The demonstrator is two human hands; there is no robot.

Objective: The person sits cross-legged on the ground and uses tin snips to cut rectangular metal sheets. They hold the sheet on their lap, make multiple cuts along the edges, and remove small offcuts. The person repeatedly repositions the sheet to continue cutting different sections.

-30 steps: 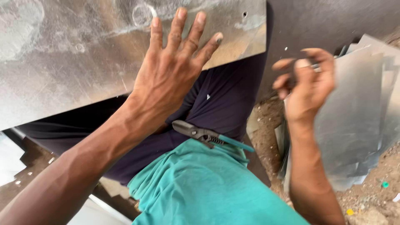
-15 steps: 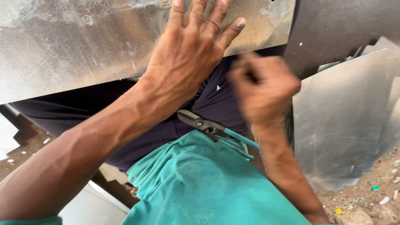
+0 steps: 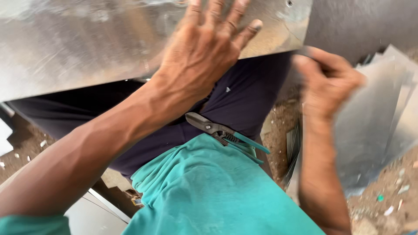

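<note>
My left hand [image 3: 202, 54] lies flat with fingers spread on a large scratched metal sheet [image 3: 78, 43] that rests across my lap. My right hand [image 3: 328, 82] is blurred by motion at the sheet's lower right corner. Its fingers are pinched together there, but the blur hides whether they grip the sheet's edge or some small thing. A pair of tin snips [image 3: 222, 130] with teal handles lies on my dark trousers [image 3: 244, 100], just below the left wrist, touched by neither hand.
More metal sheets [image 3: 379, 117] lean at the right, beside my right forearm. My teal shirt [image 3: 209, 191] fills the lower middle. Dirt ground with small scraps [image 3: 387, 204] shows at the lower right, and pale offcuts [image 3: 91, 213] lie at the lower left.
The right hand swung in toward the middle of the lap, then back out to the sheet's right corner. The left hand stayed pressed flat on the sheet. The snips did not move.
</note>
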